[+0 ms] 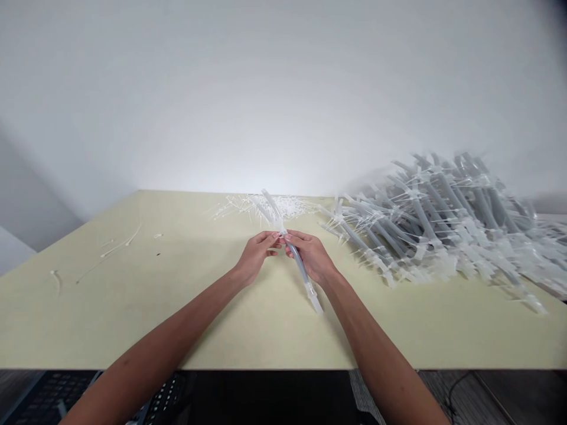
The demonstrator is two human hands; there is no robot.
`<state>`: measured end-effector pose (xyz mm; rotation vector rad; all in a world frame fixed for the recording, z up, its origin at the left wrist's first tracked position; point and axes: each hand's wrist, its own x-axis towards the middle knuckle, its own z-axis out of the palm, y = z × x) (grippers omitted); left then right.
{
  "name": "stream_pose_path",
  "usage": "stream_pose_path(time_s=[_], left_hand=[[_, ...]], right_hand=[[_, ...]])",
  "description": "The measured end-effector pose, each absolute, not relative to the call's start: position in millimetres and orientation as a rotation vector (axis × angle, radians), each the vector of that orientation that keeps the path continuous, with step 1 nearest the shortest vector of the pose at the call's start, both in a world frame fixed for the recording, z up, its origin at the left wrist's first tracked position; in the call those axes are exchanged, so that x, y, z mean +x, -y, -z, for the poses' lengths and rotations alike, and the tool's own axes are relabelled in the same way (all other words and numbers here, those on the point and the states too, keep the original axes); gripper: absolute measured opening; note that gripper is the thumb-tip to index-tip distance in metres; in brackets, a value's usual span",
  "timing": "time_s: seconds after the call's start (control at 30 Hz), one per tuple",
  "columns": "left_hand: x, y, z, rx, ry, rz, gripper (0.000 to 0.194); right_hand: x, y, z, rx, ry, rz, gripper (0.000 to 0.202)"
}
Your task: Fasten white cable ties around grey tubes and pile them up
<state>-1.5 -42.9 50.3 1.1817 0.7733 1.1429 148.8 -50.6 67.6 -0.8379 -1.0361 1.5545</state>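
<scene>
A flexible tube point(299, 264) runs slantwise between my hands, grey and translucent. At its upper end is a whitish Y-shaped joint point(278, 224) with two short clear branches pointing away from me. A clear end piece point(315, 302) is fitted at its lower end, close to my right wrist. My right hand point(309, 252) is closed around the tube just below the joint. Beside it, my left hand point(258, 254) pinches thumb and fingers together at the joint; what lies between its fingertips is too small to make out. Behind the joint lies a heap of white cable ties point(290, 206).
A large pile of similar tube assemblies point(425, 218) with cable ties covers the table's right side. Loose cable ties point(128, 242) and a small curved whitish piece point(56, 283) lie on the left. A white wall point(266, 88) rises behind the yellowish table point(212, 336). Dark crates point(48, 395) stand below.
</scene>
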Motion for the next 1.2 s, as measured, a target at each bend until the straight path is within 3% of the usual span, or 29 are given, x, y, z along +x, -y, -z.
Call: stream_pose_path(time_s=[0.17,0.4,0.63,0.87,1.03,1.2], left_hand=[[-4.3,38.4,-48.6,1.2,-0.78,-1.156,0.029],[-5.7,39.7,-52.8,1.153,-0.808,-1.135,0.026],[5.0,49.1,-52.3,1.058,-0.89,-1.255,0.031],[11.8,51.5,-54.9,0.977,-0.862,-1.33,0.031],[5.7,46.4,-55.0,1.109,-0.806,-1.346,0.028],[-3.4,40.2,-54.3,1.288,-0.729,-1.236,0.035]], right_hand=[[147.4,50.1,-63.8,-0.855,1.034,-1.547,0.045],[144.5,55.7,-69.5,-0.966,1.217,-1.363,0.044],[136.0,59.3,-65.7,-1.265,1.508,-0.816,0.035],[118.2,70.6,-62.6,-1.264,1.714,-0.198,0.032],[121.5,61.6,-62.6,-1.208,1.654,-0.3,0.034],[128.5,52.3,-70.0,-1.096,1.492,-0.736,0.028]])
